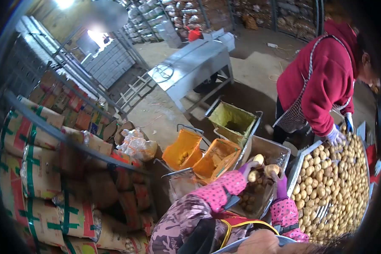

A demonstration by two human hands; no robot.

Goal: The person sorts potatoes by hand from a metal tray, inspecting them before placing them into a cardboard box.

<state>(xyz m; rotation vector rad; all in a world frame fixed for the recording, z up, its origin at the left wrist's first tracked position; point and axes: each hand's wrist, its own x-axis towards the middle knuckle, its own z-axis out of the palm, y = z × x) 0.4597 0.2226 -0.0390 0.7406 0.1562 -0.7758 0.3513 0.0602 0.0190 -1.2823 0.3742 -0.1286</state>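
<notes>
My left hand [247,168], in a purple glove below a pink dotted sleeve, is over a grey-rimmed bin [272,146]. Pale potatoes [254,176] are at its fingers. My right hand [279,177], gloved too, is closed on a round brownish potato [271,170] above the same bin. More potatoes lie in the shadow at the bin's bottom. To the right, a metal sorting table [295,174] bears several potatoes in a wide layer.
A co-worker in a red top [317,80] leans over the table's far end. Orange bins [184,149] and a yellow-green bin [230,120] stand ahead. Stacked cartons [44,178] fill the left. A metal machine [194,63] stands behind.
</notes>
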